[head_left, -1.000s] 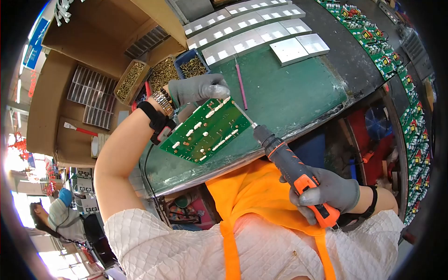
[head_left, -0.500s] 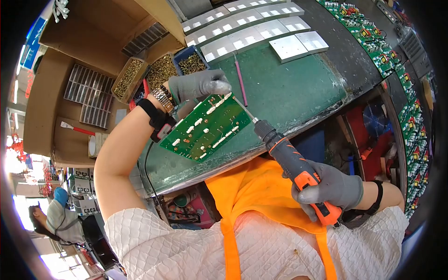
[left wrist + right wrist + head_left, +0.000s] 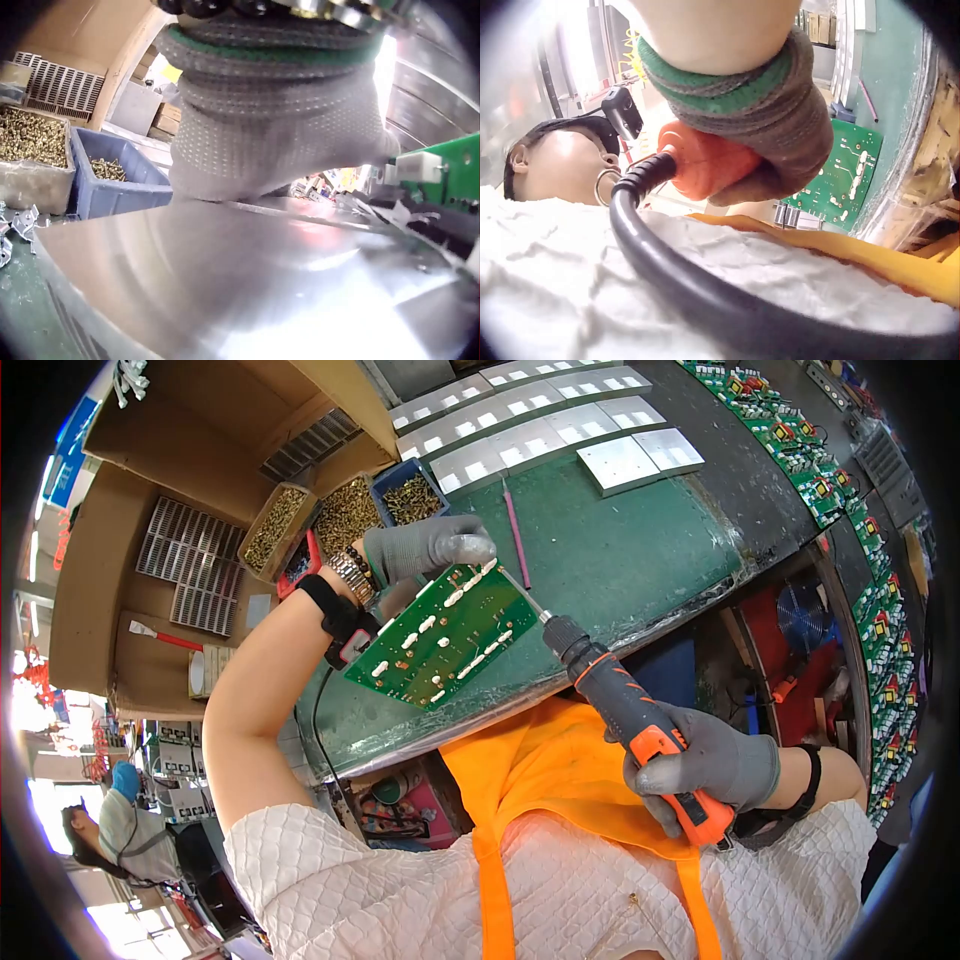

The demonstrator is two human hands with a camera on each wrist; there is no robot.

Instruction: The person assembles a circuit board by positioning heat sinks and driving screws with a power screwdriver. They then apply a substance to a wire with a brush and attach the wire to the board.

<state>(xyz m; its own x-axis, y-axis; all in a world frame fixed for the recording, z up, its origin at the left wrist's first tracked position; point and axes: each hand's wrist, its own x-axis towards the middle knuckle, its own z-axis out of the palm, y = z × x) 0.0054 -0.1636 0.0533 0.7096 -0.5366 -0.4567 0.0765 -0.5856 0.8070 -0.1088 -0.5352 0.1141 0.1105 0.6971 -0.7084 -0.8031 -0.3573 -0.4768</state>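
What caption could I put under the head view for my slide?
A gloved left hand holds a green circuit board while the right hand grips an orange-and-black screwdriver at a workbench.

- I see 1 workbench [image 3: 620, 570] with a scuffed green top.
- Under its edge I make out a red surface [image 3: 768, 652].
- White glare [image 3: 115, 927] floods my lower left.

Green printed circuit board [image 3: 425, 645]: tilted, beside a shiny metal plate [image 3: 225, 277]. Black-and-orange electric screwdriver [image 3: 615, 700]: pointing along the board's edge.
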